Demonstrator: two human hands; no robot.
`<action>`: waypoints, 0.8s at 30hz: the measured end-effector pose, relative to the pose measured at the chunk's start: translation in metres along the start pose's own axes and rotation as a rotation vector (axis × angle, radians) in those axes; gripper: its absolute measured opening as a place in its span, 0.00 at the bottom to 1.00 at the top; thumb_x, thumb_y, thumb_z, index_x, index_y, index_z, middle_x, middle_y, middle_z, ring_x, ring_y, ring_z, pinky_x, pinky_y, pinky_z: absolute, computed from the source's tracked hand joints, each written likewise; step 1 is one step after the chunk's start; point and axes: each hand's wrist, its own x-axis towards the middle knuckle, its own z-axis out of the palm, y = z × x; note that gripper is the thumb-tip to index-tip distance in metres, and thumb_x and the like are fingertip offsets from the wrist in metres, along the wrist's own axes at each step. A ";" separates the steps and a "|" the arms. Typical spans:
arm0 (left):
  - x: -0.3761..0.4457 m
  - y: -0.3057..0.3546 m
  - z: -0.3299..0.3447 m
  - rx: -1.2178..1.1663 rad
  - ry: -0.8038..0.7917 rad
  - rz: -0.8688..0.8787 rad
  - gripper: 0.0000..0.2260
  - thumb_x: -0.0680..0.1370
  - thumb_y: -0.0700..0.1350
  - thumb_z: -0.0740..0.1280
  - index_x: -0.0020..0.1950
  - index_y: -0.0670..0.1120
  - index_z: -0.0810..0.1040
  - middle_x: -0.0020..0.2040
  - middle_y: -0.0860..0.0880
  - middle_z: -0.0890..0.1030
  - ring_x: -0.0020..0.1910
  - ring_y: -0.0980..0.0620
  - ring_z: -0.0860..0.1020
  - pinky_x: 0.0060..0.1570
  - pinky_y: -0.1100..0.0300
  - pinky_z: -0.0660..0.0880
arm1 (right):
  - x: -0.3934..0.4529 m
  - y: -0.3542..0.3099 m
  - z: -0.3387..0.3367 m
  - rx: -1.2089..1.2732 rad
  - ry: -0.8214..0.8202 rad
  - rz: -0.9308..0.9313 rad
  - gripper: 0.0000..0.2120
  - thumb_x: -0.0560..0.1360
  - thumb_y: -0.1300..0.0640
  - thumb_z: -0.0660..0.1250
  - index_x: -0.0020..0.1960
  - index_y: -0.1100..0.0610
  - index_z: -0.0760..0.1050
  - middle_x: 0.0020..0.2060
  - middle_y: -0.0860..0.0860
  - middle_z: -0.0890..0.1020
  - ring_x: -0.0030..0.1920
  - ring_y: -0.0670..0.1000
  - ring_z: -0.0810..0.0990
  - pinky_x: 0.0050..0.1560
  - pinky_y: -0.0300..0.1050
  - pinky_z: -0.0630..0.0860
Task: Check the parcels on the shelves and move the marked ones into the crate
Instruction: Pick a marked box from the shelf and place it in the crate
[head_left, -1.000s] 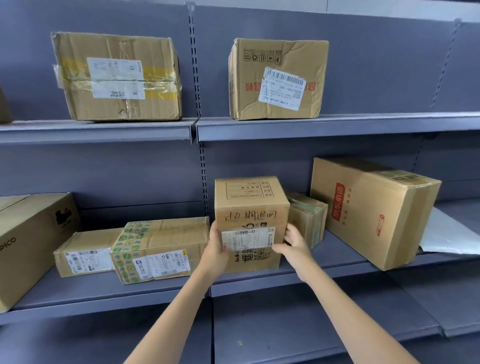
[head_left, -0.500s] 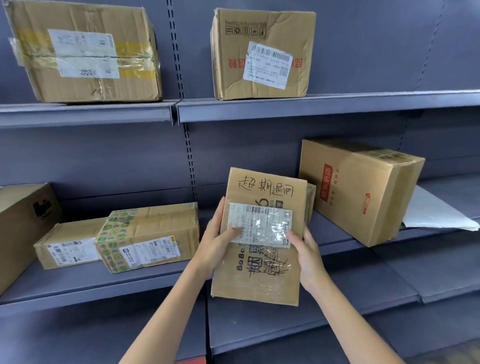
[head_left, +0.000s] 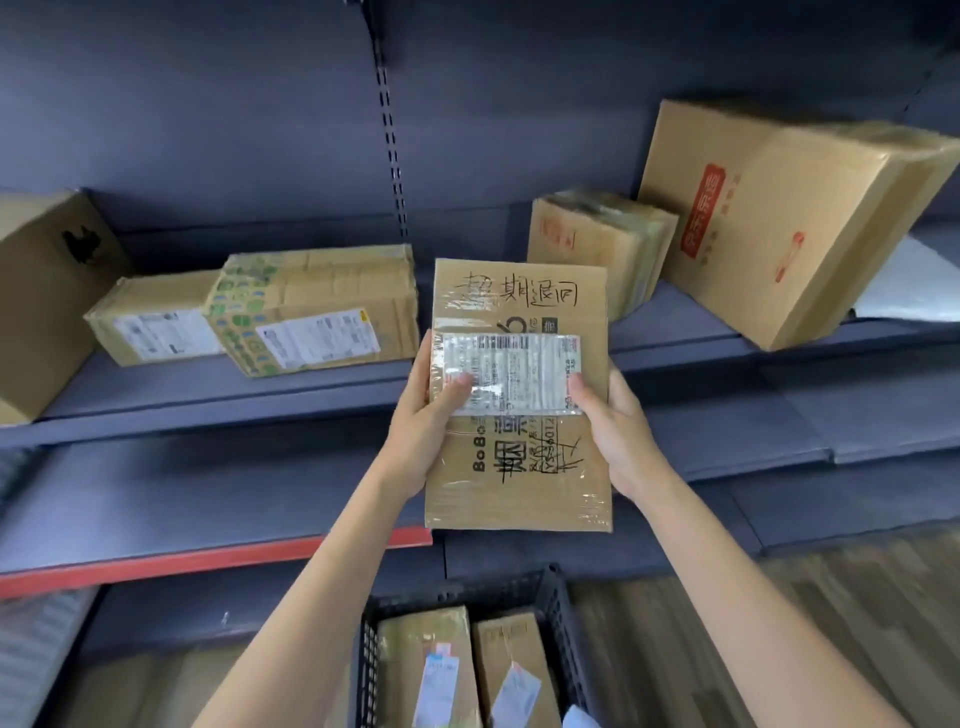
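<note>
On the grey shelf (head_left: 218, 395), starting at the far left, stands a large brown carton (head_left: 44, 296) with a black print on its side. Next to it lies a small flat parcel (head_left: 150, 322) with a white label, touching a parcel with green-patterned tape (head_left: 311, 306) that also carries a white label.

In the middle, in front of the shelf and above the crate, a flat cardboard parcel (head_left: 519, 395) with black handwritten marks and a taped-over barcode label is held upright. The left hand (head_left: 421, 426) grips its left edge, thumb lying on the label; the right hand (head_left: 618, 431) grips its right edge, thumb on the label's other end, so the fingers of both hands are grasping the parcel.

Below, a black plastic crate (head_left: 556, 618) on the floor holds two cardboard parcels (head_left: 467, 670) standing side by side.

Further right on the shelf sits a small tape-wrapped box (head_left: 597, 244), and beside it a large carton with red print (head_left: 779, 218), tilted.
</note>
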 end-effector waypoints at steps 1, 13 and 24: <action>-0.006 -0.008 -0.003 0.003 0.023 -0.017 0.26 0.76 0.47 0.66 0.72 0.60 0.60 0.66 0.52 0.74 0.63 0.48 0.75 0.63 0.42 0.71 | -0.004 0.007 0.001 -0.035 0.003 0.015 0.22 0.76 0.52 0.63 0.69 0.50 0.66 0.62 0.48 0.77 0.62 0.50 0.75 0.66 0.56 0.69; -0.063 -0.082 -0.027 -0.054 0.082 -0.213 0.24 0.78 0.39 0.61 0.72 0.54 0.61 0.62 0.48 0.77 0.59 0.47 0.78 0.57 0.48 0.76 | -0.052 0.088 0.015 -0.130 0.042 0.206 0.09 0.76 0.57 0.64 0.55 0.49 0.72 0.49 0.42 0.79 0.50 0.42 0.77 0.57 0.44 0.72; -0.088 -0.181 -0.037 -0.110 0.131 -0.431 0.25 0.79 0.38 0.61 0.73 0.55 0.59 0.65 0.46 0.75 0.63 0.43 0.74 0.63 0.38 0.69 | -0.070 0.175 -0.001 -0.205 -0.022 0.374 0.13 0.76 0.57 0.63 0.60 0.52 0.69 0.53 0.42 0.77 0.53 0.40 0.76 0.52 0.35 0.71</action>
